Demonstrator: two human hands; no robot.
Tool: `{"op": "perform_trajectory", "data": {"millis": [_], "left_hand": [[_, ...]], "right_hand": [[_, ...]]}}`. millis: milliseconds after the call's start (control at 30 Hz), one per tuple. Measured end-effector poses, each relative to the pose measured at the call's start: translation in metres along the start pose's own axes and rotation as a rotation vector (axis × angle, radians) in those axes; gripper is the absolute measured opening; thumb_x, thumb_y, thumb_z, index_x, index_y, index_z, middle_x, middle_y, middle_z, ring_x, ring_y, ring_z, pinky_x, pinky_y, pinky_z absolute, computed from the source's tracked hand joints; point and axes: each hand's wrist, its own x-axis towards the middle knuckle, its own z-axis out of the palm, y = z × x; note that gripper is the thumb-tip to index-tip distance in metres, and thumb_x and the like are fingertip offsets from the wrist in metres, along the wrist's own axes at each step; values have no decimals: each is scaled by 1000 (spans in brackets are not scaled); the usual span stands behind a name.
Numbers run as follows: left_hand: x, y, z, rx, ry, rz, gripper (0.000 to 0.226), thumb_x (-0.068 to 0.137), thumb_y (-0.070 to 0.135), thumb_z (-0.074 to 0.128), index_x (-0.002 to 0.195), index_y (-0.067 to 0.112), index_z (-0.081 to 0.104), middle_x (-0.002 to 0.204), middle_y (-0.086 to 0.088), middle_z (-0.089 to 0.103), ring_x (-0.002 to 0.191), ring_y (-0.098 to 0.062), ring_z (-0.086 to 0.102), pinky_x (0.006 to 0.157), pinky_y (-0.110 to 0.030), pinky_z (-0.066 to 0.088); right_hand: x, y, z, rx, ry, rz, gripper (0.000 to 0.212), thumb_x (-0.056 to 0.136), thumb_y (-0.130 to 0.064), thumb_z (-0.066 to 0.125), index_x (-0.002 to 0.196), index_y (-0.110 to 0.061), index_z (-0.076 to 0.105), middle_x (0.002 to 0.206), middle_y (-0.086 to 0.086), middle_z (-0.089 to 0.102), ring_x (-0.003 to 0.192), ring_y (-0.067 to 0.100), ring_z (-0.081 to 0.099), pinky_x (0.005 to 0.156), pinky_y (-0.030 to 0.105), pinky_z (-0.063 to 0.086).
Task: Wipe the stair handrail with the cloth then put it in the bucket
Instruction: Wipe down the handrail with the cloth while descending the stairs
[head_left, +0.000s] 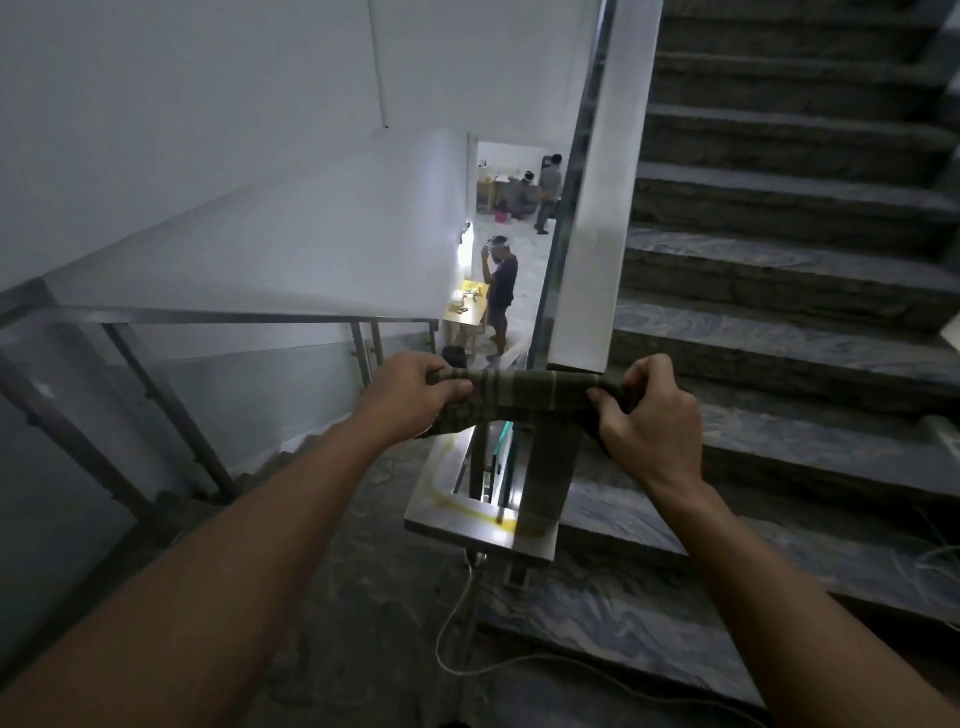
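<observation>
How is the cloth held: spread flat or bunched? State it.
Bunched: the cloth is gathered into a band, pulled between left hand and right hand.

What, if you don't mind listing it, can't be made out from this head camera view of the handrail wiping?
- Bucket: none can be identified on this landing; a small pink container far below is too small to identify.
- Cloth: both ends are bunched inside the left hand and right hand, so its full size is hidden.
- Handrail: the cloth covers the stretch beneath it.
- Handrail's cleanliness: the dim stairwell hides it.
</observation>
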Motion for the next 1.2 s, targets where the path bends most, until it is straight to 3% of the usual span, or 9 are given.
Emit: {"op": "perform_trajectory", "data": {"millis": [67,233,333,433,567,667,800,1000,1200], "left_hand": [[8,-4,4,20,29,36,30,86,27,65,59,27,52,64,3,52,63,-13,52,57,-27,42],[36,-22,19,13,55,143,21,88,27,63,68,27,57,69,3,57,72,-17,56,65,-26,45],[57,-32,31,-6,67,223,13,88,24,63,75,21,63,70,2,58,72,-14,55,65,-25,44],[77,-47,49,20,-23,296,10,86,24,65,77,19,65,69,6,57,69,-9,53,62,-22,39],[95,-68,75,-16,-135,385,13,84,21,67,83,9,72,72,-1,64,69,-10,57,62,-18,40],[100,-79,82,-20,-184,442,10,84,19,69,86,10,72,70,5,60,70,-4,55,61,-17,39],[100,-99,88,52,-313,484,5,82,18,70,79,13,69,71,6,57,70,-3,52,62,-19,37],[97,-119,101,316,-499,452,6,81,29,70,78,27,66,83,0,62,82,-16,62,76,-33,54],[84,-129,112,530,-504,561,19,82,33,66,98,24,70,96,-2,63,92,-20,60,83,-37,52]], "right_hand": [[-2,2,4,-11,29,-29,28,81,-24,71,90,-18,45,68,-10,46,58,6,49,50,24,43],[-2,10,9,38,80,-45,26,78,-24,73,87,-17,50,71,0,54,61,16,55,54,34,51],[-2,21,11,53,74,-63,25,76,-23,75,86,-14,53,74,1,56,63,14,55,55,26,50],[-13,40,21,34,27,-54,24,74,-24,73,86,-14,55,78,-1,57,68,11,56,59,24,49],[-24,59,37,20,49,-66,26,72,-30,69,85,-12,55,77,2,58,68,17,59,60,32,54],[-27,66,41,-35,17,-52,26,72,-33,67,86,-15,54,78,2,59,70,18,60,61,37,55],[-42,78,54,-128,-68,62,23,73,-30,71,83,-23,52,82,-1,58,75,16,59,66,41,56],[-70,86,86,-227,-122,327,34,74,-27,77,73,-33,44,74,-8,57,66,8,56,52,19,38],[-95,99,113,-341,-94,428,36,73,-34,77,81,-26,43,72,-4,55,69,19,54,54,30,34]]}}
